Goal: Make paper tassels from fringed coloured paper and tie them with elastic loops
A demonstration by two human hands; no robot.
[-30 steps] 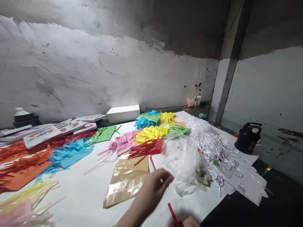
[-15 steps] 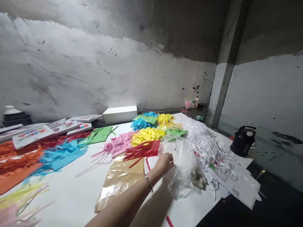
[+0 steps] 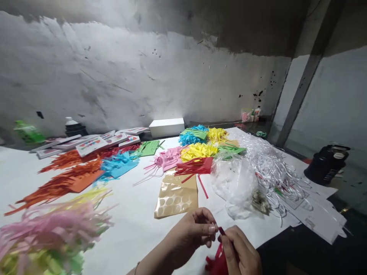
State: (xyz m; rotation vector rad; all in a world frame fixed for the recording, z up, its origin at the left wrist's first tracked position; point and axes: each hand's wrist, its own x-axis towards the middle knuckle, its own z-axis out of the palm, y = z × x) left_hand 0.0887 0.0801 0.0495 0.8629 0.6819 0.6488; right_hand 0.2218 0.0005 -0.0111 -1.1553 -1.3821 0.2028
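My left hand (image 3: 195, 231) is closed in a pinch above the white paper, its thumb and index fingertips together. Whatever sits between them is too small to make out. Close beside it, my right hand (image 3: 241, 250) pinches the narrow dark-red end of a red paper tassel (image 3: 215, 261), whose fringe hangs below and is partly cut off by the frame. The fingertips of both hands nearly meet at that end. Just beyond them lie a shiny brown sheet with round clear dots (image 3: 175, 200) and a crumpled clear plastic bag (image 3: 236, 183).
Red fringed paper (image 3: 197, 166), yellow (image 3: 197, 152), pink (image 3: 169, 158) and orange fringes (image 3: 83, 181) cover the table. White string (image 3: 266, 164) is heaped at right, near a black bottle (image 3: 327, 164). Flat boxes (image 3: 91, 146) and a white box (image 3: 166, 128) stand behind.
My left hand has drawn back from beside the plastic bag toward me. My right hand has come into view with the red tassel. The view has shifted left.
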